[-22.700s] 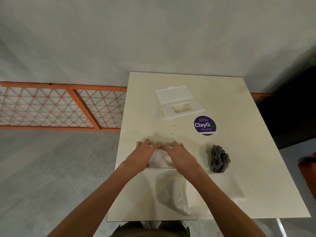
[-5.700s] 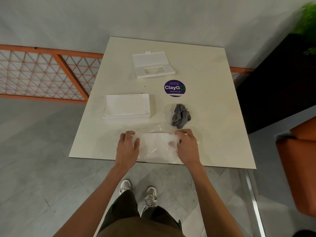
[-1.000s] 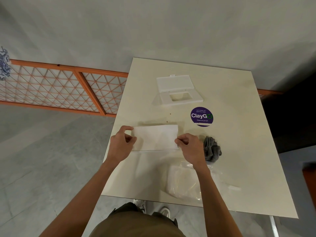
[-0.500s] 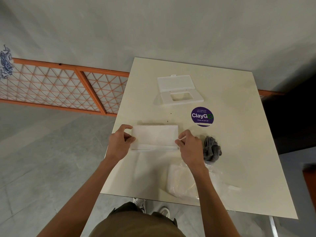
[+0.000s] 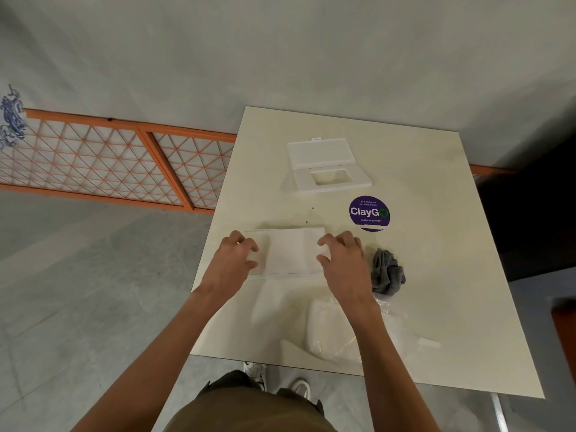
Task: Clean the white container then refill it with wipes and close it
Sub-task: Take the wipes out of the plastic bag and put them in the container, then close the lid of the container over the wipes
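Note:
The white container base lies near the table's left edge with a stack of white wipes in it. My left hand curls over the left end of the stack, thumb and fingers around its edge. At the right end, my right hand holds the stack the same way between thumb and forefinger. The container's white lid lies farther back, its flip cover open and its window showing the table. A crumpled grey cloth sits just right of my right hand.
A clear plastic wipes wrapper lies near the table's front edge, under my right forearm. A round purple ClayGo sticker is on the table. An orange lattice railing runs along the left.
Over the last second both hands stayed at the ends of the wipes stack and their pinch loosened into wider curls. The stack now sits lower in the container.

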Motion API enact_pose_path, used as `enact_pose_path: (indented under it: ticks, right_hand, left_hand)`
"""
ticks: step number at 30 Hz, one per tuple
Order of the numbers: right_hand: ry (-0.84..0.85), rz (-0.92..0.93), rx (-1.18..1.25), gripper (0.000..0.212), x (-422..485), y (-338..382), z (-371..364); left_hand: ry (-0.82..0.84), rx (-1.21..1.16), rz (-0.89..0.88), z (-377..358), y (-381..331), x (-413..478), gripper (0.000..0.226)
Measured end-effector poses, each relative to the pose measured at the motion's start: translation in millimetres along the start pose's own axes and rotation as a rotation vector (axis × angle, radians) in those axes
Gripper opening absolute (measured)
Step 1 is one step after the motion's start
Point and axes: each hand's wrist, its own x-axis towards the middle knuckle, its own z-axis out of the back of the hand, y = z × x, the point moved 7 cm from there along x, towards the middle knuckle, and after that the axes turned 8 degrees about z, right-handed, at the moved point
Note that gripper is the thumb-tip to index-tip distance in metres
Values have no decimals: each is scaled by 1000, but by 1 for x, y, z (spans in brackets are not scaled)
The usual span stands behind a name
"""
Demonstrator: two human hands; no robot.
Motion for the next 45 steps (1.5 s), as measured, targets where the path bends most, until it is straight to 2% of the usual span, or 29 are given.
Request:
enact_pose_path:
  ticks: [3, 5, 9, 15, 18, 22, 27, 36, 38, 42, 45]
  right_hand:
    - [-3, 119, 117, 35, 7, 21, -1]
    - [82, 153, 125, 43, 13, 31, -9]
    - [293, 42, 96, 66, 19, 28, -35]
    - [341, 27, 53, 83, 27, 21, -44]
    - [353, 40, 7, 86, 33, 20, -49]
    - [383, 45, -32, 83, 39, 20, -49]
    - [376, 80, -79, 61, 40, 13, -38]
    - [360, 76, -137, 65, 30, 15, -41]
    - [379, 80, -145, 64, 32, 15, -41]
    - [437, 19, -50, 59, 41, 5, -31]
    - [387, -81, 163, 54, 56, -6, -16]
  left_hand:
    - [-41, 78, -94, -4, -20, -1, 39]
    - [-24, 80, -121, -6, -37, -1, 46]
    - [84, 162, -40, -23, -49, 3, 59]
    - [14, 366, -95, -27, -63, 1, 71]
    - [52, 357, -50, -25, -61, 1, 74]
    - [132, 292, 6, -24, -56, 4, 73]
    - [91, 337, 15, -8, -31, 8, 46]
    - [110, 434, -103, -16, -30, 22, 60]
    - [125, 420, -115, -16, -27, 25, 57]
    - [221, 223, -55, -7, -22, 38, 43]
    - [131, -17, 21, 15, -33, 57, 29]
